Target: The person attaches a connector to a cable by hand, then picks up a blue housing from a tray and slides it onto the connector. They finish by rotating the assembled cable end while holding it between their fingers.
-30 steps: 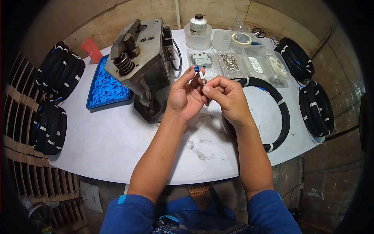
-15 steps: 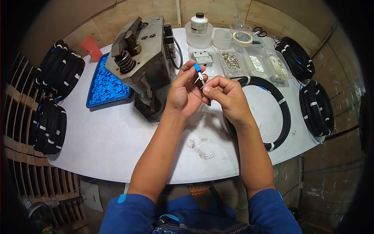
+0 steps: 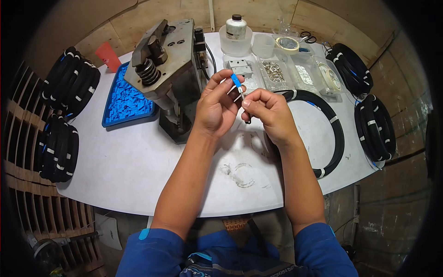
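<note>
Between the thumb and fingers of my left hand [image 3: 216, 104] is a small blue connector piece [image 3: 236, 81], tilted with its blue end up and left. My right hand [image 3: 268, 111] pinches the thin cable end with a metal tip [image 3: 242, 94] just below the blue piece. The two parts meet in line; how deep one sits in the other is too small to tell. A coiled black cable [image 3: 340, 134] with white tape bands lies by my right hand. The metal press [image 3: 184, 60] stands to the left of my left hand.
A blue tray [image 3: 107, 123] of small blue pieces sits left of the press, near a red cup [image 3: 109, 57]. Clear bins [image 3: 276, 74] with metal parts, a bottle [image 3: 236, 28] and tape rolls [image 3: 287, 44] stand at the back. More cable coils [image 3: 376, 127] hang at both sides.
More of the blue piece shows, and it now covers more of the metal end. My right hand has shifted slightly right; my left hand stays nearly in place.
</note>
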`<move>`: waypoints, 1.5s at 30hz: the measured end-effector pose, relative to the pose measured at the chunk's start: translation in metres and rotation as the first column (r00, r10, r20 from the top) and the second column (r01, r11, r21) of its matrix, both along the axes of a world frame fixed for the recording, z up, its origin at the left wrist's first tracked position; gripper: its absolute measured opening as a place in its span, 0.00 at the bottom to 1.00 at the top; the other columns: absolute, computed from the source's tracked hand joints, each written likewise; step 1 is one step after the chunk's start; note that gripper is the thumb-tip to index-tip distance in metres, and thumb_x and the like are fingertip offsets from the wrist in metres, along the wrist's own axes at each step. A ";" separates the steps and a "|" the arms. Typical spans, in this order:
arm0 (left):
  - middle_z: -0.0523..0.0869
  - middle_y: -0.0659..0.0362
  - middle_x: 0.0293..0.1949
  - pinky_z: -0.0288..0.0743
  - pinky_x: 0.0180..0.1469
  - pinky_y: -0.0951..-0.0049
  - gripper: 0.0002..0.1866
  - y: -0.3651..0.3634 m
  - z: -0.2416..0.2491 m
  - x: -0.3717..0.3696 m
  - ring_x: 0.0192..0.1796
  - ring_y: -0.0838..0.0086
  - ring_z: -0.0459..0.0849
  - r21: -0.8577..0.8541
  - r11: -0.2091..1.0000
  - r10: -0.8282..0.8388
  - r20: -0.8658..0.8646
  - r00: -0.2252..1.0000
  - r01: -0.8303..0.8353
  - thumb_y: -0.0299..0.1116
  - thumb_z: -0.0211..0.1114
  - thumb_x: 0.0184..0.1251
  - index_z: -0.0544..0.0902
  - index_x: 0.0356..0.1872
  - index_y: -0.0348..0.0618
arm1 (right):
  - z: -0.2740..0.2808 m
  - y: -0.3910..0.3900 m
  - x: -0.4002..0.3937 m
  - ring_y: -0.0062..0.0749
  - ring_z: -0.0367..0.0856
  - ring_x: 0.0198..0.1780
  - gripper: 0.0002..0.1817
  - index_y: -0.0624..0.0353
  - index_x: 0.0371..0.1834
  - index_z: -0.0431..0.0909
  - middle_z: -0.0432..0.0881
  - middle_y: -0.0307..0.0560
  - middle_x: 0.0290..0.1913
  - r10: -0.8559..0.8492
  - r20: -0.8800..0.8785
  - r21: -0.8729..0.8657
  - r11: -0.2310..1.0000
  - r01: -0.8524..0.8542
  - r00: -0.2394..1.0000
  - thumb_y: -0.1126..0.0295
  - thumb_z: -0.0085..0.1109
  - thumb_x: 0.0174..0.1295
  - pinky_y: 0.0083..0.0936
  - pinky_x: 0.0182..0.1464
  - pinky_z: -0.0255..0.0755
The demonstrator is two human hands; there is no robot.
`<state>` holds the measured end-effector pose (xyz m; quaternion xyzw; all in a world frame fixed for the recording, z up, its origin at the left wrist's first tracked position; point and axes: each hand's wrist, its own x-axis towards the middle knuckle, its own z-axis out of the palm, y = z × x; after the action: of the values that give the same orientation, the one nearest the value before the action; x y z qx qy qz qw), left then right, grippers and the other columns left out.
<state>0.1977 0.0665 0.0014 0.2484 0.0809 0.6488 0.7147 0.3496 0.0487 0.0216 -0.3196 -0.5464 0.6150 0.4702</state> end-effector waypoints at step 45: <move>0.85 0.50 0.46 0.78 0.55 0.65 0.13 0.006 0.001 -0.019 0.50 0.67 0.83 0.137 0.988 0.100 -0.251 0.963 -0.067 0.22 0.62 0.68 0.80 0.53 0.38 | 0.002 -0.005 -0.013 0.22 0.82 0.35 0.13 0.61 0.40 0.69 0.85 0.46 0.34 -0.155 -0.056 0.120 0.980 0.161 0.986 0.75 0.67 0.62 0.20 0.40 0.76</move>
<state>0.1790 0.0727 0.0019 0.3718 0.1420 0.6445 0.6528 0.3364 0.0432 0.0237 -0.3178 -0.5454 0.5479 0.5489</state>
